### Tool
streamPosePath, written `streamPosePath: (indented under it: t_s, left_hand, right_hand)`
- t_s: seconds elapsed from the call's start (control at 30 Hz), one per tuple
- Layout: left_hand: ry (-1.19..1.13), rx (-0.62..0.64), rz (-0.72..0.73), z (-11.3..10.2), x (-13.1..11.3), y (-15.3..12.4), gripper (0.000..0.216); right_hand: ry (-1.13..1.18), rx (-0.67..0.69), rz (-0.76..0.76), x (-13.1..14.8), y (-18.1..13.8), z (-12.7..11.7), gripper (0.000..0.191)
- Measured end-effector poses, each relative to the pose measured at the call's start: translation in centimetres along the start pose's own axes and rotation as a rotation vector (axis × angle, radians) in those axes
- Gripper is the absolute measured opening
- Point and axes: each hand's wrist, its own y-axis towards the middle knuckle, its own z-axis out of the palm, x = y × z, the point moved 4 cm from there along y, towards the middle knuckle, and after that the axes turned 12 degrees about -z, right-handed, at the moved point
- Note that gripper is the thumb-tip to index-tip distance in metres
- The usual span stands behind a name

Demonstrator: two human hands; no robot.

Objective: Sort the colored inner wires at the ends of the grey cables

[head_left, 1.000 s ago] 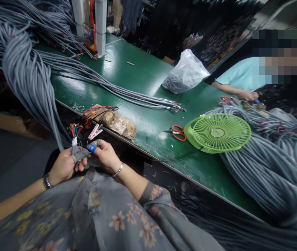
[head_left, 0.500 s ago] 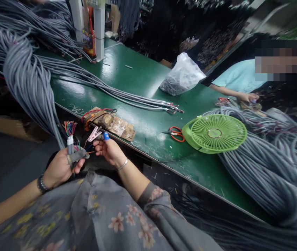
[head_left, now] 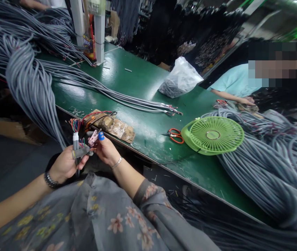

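Note:
My left hand is closed around grey cables standing upright, with a fan of thin coloured wires at the top above a white band. Grey coverings wrap its thumb and a fingertip. Beside it, my right hand is pinched at more thin coloured wires that come out by the left fingertips; its fingertips are partly hidden. A blue cover sits on the right thumb. Right behind these fingers is a pink clip, near the table edge; whether the hand touches it I cannot tell.
On the green table lie a cardboard-and-tape-covered block, orange-handled scissors, a green fan and a plastic bag. Grey cable bundles hang over the left edge; more cables fill the right. A co-worker works across.
My right hand has moved left to the wires by my left hand, now overlapping the pink clip in view. My left hand and its cable have shifted slightly right.

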Motion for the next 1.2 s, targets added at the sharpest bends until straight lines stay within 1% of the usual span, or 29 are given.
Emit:
streamPosePath:
  t_s: [0.13, 0.33, 0.47, 0.57, 0.67, 0.77, 0.83, 0.93, 1.03, 1.13, 1.2]
  left_hand:
    - [0.004, 0.003, -0.01, -0.2, 0.6, 0.3, 0.041]
    - [-0.006, -0.016, -0.029, -0.1, 0.7, 0.0, 0.046]
    - [-0.007, -0.008, -0.017, -0.2, 0.7, 0.1, 0.044]
    - [0.0, -0.002, -0.007, -0.4, 0.7, 0.0, 0.042]
    - [0.004, -0.006, -0.001, -0.5, 0.7, -0.6, 0.044]
    - [-0.011, -0.013, -0.003, -0.2, 0.8, -1.6, 0.048]
    - [-0.037, -0.041, -0.003, -0.1, 1.0, -2.3, 0.05]
    - [-0.077, -0.103, 0.016, 0.1, 1.1, -2.8, 0.052]
    - [-0.103, -0.146, 0.059, 0.2, 1.0, -2.7, 0.048]
    - [-0.125, -0.187, 0.088, 0.2, 0.8, -2.5, 0.041]
    - [-0.136, -0.209, 0.078, 0.3, 0.7, -2.3, 0.035]
  right_hand:
    - [0.044, -0.05, -0.004, 0.3, 0.1, 0.2, 0.056]
    - [0.059, -0.091, -0.012, 0.6, -0.2, 0.5, 0.057]
    - [0.047, -0.085, 0.0, 0.7, -0.3, 0.7, 0.057]
    - [0.044, -0.072, 0.049, 0.6, -0.4, 0.4, 0.06]
    - [0.061, -0.052, 0.103, 0.6, -0.6, -0.1, 0.063]
    - [0.083, -0.015, 0.126, 0.9, -1.0, -0.3, 0.06]
    - [0.09, -0.001, 0.121, 1.1, -1.2, -0.2, 0.055]
    - [0.08, -0.029, 0.059, 1.2, -1.3, -0.3, 0.047]
    - [0.067, -0.058, 0.016, 1.3, -1.3, -0.2, 0.045]
    - [0.069, -0.075, 0.056, 1.4, -1.1, -0.1, 0.045]
    - [0.068, -0.07, 0.09, 1.4, -0.9, 0.0, 0.043]
